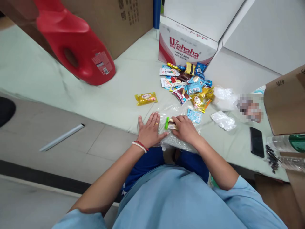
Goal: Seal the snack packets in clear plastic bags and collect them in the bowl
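Note:
My left hand (pixel 150 128) lies flat with fingers spread on the left part of a clear plastic bag (pixel 177 140) at the near edge of a pale green table (pixel 114 95). A ring shows on one finger and bead bracelets on the wrist. My right hand (pixel 185 127) rests on the same bag, its fingers curled over a small green and tan snack packet (pixel 170 124) that lies in or on the bag. A yellow snack packet (pixel 146 98) lies alone just beyond my left hand.
A pile of several snack packets (pixel 188 84) sits beyond the bag, before a Wahaha carton (pixel 183 44). A red jug (pixel 76 44) stands at the far left. Clear bags (pixel 223 120), a black phone (pixel 256 142) and a brown carton (pixel 283 101) lie right.

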Motion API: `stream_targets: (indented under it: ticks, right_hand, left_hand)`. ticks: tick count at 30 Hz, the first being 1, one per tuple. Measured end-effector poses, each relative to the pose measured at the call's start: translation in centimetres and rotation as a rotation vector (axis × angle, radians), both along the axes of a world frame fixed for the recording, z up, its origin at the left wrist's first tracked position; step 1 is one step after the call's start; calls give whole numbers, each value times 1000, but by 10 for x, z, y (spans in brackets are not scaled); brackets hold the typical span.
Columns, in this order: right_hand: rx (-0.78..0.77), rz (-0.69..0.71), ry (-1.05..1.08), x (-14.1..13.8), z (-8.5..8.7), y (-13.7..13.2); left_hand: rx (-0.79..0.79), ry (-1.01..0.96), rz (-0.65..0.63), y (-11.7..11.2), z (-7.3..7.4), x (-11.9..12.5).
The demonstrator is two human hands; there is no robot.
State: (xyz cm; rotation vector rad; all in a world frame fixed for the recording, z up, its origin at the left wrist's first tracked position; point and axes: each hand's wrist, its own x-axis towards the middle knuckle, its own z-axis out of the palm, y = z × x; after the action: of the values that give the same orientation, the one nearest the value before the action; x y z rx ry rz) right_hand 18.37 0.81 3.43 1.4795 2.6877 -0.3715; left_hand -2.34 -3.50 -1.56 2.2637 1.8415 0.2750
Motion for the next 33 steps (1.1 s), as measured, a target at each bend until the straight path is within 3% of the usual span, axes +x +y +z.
stream_targets:
  ticks: [6, 10, 16, 20, 23, 24, 26, 29, 31, 33]
  right_hand:
    - [3, 36, 55, 10, -10, 0]
    - [102, 77, 264, 25, -11, -3]
    - [196, 79, 514, 74, -6, -50]
    - [99, 111, 381, 95, -31, -97]
    - [158, 57, 279, 97, -56, -119]
    - [204, 30, 288, 96, -62, -122]
    - [285, -6, 369, 94, -67, -123]
    - [314, -30, 543, 95, -59, -117]
    - [270, -66, 641, 98, -48, -110]
    - [187, -125, 740, 101, -36, -103]
  left_hand:
    - [22, -52, 17, -6, 1, -4]
    - [45, -95, 14, -6, -1, -7]
    - [82, -208, 56, 1, -9, -25]
    - [156, -287, 136, 6, -17, -44]
    - [294, -264, 176, 3, -15, -51]
    - [332, -230, 129, 1, -12, -52]
    - [341, -152, -95, -4, -7, -52]
    - [240, -88, -457, -7, -1, -55]
    - [204, -82, -476, -5, 0, -59]
    - [200, -81, -386, -1, 1, -63]
